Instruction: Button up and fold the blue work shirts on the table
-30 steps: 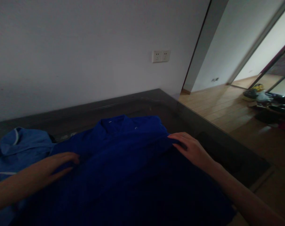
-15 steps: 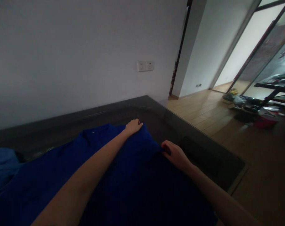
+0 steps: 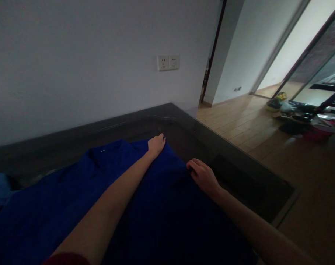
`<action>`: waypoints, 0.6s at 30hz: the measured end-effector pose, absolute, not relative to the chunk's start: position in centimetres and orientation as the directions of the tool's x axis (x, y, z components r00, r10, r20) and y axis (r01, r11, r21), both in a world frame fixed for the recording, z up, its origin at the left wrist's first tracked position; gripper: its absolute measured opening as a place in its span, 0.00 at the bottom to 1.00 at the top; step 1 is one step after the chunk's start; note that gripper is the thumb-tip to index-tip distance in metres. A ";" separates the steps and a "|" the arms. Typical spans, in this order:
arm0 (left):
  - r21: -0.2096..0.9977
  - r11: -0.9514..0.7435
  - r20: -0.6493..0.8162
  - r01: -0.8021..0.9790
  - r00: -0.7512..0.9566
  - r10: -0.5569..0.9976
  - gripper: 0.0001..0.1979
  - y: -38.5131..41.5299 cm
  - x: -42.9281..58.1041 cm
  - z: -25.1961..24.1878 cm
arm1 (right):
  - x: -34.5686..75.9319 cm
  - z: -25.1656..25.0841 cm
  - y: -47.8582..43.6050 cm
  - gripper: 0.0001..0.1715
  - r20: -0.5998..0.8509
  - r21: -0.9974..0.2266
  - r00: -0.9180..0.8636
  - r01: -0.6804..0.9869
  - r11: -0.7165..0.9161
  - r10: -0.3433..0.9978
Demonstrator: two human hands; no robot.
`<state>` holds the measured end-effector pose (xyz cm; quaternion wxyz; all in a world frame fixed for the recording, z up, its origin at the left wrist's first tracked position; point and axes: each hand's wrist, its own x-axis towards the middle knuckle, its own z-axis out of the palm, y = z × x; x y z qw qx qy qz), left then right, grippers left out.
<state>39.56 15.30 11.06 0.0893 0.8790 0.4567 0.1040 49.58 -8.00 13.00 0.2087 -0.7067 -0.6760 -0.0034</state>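
Observation:
A dark blue garment (image 3: 145, 206) lies spread over a dark table (image 3: 181, 136), with its collar and a small pale label toward the upper left. My left hand (image 3: 156, 144) is closed on the garment's far edge near the table's back corner. Lower and to the right, my right hand (image 3: 202, 176) pinches the garment's right edge with curled fingers. The lower part of the cloth is very dark and its details are hidden.
Lighter blue cloth (image 3: 0, 193) lies at the left edge. Behind the table stands a pale wall with a double socket (image 3: 168, 63). A dark flat item (image 3: 236, 180) rests on the table's right side. Bags and basins (image 3: 319, 130) sit on the floor at the right.
The camera view has tilted and shifted slightly. Both hands still grip the garment edge, which looks straighter and flatter between them. A dark red sleeve now shows at the bottom left.

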 end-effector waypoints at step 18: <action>0.311 -0.622 0.141 0.719 0.612 0.778 0.17 16.0 38.7 11.6 | 50.6 13.6 -7.0 0.10 0.189 -0.372 0.156 0.925 -0.076 0.970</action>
